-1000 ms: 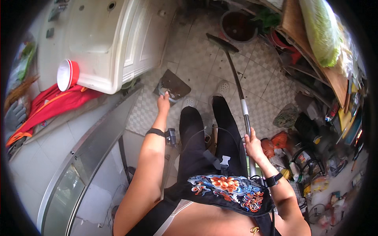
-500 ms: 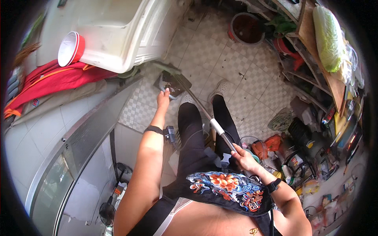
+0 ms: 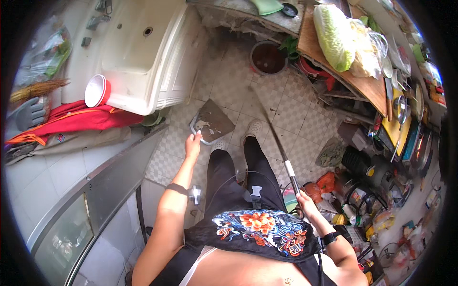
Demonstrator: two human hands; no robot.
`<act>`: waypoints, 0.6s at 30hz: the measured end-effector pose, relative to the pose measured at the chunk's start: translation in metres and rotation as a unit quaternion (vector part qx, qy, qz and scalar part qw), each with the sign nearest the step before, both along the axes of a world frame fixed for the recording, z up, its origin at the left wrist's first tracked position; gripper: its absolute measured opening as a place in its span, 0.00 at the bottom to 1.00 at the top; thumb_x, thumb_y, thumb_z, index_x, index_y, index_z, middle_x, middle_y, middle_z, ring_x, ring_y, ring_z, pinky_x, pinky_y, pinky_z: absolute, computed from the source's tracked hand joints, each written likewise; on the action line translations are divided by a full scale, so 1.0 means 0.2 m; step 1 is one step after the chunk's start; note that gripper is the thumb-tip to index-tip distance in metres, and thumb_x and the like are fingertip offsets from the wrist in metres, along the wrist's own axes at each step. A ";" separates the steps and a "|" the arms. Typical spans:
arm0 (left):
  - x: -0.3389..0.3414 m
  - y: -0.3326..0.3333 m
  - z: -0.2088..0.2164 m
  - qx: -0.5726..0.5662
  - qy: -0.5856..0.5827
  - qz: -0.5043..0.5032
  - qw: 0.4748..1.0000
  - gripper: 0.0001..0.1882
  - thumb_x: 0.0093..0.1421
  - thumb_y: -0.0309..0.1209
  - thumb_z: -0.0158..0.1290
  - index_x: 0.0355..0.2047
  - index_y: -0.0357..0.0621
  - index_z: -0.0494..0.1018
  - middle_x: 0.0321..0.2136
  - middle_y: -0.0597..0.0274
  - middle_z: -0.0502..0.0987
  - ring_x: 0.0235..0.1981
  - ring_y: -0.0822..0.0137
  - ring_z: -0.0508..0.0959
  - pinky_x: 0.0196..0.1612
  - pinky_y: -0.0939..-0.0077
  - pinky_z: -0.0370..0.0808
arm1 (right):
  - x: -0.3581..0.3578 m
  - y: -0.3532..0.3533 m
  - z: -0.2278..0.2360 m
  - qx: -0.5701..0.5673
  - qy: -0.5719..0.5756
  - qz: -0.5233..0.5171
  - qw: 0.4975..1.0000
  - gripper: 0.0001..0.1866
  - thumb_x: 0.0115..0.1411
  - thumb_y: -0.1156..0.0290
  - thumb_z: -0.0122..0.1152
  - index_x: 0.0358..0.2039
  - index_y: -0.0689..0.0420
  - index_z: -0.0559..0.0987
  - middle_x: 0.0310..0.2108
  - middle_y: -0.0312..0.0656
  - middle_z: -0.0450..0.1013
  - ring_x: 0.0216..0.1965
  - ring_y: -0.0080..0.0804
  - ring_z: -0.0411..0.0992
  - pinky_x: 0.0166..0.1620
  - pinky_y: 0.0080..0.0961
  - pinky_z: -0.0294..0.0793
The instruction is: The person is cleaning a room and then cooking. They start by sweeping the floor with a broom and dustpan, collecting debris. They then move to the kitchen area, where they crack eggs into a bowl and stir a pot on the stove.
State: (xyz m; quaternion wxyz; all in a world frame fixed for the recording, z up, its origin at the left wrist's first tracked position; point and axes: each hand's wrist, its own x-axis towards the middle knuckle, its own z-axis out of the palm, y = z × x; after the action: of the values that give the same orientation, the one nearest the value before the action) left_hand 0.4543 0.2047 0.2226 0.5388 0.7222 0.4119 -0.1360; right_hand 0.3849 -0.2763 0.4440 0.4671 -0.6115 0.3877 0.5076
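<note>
My left hand (image 3: 193,145) is closed on the pale rim of a dustpan (image 3: 218,119). Several light scraps lie in its dark, flat pan, which is low over the tiled floor just ahead of my left shoe. In my right hand (image 3: 307,204), beside my right thigh, is the upper part of a long-handled broom (image 3: 275,135). Its dark pole has a white section and slants forward and left. The broom's far end is smeared by motion over the floor, to the right of the dustpan and apart from it.
At the left, a white sink (image 3: 129,57) bears a red-and-white bowl (image 3: 97,91), near a red cloth (image 3: 90,121). A bucket of dark contents (image 3: 268,58) stands ahead. On the right are a board (image 3: 324,52) with a cabbage (image 3: 334,38), knives and piled clutter (image 3: 362,190).
The broom's far end has swung from over the dustpan to the right. The dustpan is now tilted differently, still in my left hand. My view has shifted, showing more of the sink.
</note>
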 end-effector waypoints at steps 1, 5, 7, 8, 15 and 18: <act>0.04 0.01 0.04 0.013 -0.021 0.007 1.000 0.21 0.61 0.46 0.50 0.26 0.37 0.73 0.21 0.61 0.75 0.26 0.74 0.71 0.32 0.77 0.67 | 0.05 0.01 -0.01 0.024 0.036 -0.077 0.996 0.20 0.65 0.61 0.46 0.57 0.48 0.65 0.22 0.34 0.67 0.18 0.24 0.65 0.21 0.22 0.67; 0.20 0.05 0.23 0.054 -0.093 0.023 0.994 0.24 0.61 0.49 0.49 0.24 0.39 0.72 0.20 0.63 0.75 0.26 0.74 0.70 0.33 0.77 0.67 | 0.24 -0.02 -0.24 -0.022 -0.037 -0.107 0.993 0.14 0.65 0.56 0.45 0.48 0.45 0.66 0.12 0.34 0.61 0.09 0.22 0.59 0.12 0.21 0.63; 0.29 0.10 0.29 0.123 -0.138 -0.023 0.982 0.23 0.62 0.48 0.49 0.23 0.39 0.72 0.18 0.69 0.70 0.23 0.78 0.66 0.29 0.80 0.64 | 0.40 -0.06 -0.34 -0.043 -0.060 -0.118 0.990 0.15 0.65 0.58 0.46 0.51 0.45 0.66 0.12 0.34 0.60 0.09 0.23 0.60 0.12 0.23 0.63; 0.38 0.10 0.42 0.109 -0.147 -0.035 0.983 0.24 0.61 0.49 0.49 0.22 0.40 0.71 0.18 0.71 0.69 0.24 0.79 0.64 0.29 0.81 0.63 | 0.45 -0.08 -0.43 -0.050 -0.085 -0.111 0.989 0.16 0.64 0.59 0.47 0.52 0.45 0.65 0.11 0.35 0.60 0.09 0.24 0.60 0.12 0.24 0.63; 0.82 0.12 0.97 -0.322 -0.167 -0.127 0.923 0.46 0.49 0.38 0.64 0.63 0.40 0.51 0.23 0.78 0.64 0.26 0.81 0.64 0.31 0.86 0.61 | 0.57 -0.19 -0.65 -0.116 -0.113 0.032 0.986 0.19 0.63 0.60 0.48 0.55 0.44 0.65 0.13 0.35 0.64 0.11 0.27 0.64 0.15 0.27 0.66; 0.91 0.07 1.13 -0.261 -0.180 -0.139 0.938 0.38 0.55 0.38 0.60 0.61 0.39 0.55 0.20 0.79 0.62 0.21 0.84 0.60 0.23 0.88 0.55 | 0.56 -0.16 -0.54 -0.147 -0.139 0.138 0.970 0.22 0.62 0.61 0.49 0.57 0.44 0.62 0.14 0.37 0.65 0.12 0.27 0.65 0.15 0.29 0.68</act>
State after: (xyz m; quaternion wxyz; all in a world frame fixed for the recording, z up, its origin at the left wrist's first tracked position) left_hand 0.6367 0.2182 0.4486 0.7490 0.6189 0.1538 -0.1799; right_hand 0.4973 -0.3086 0.3355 0.3468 -0.7857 0.3015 0.4141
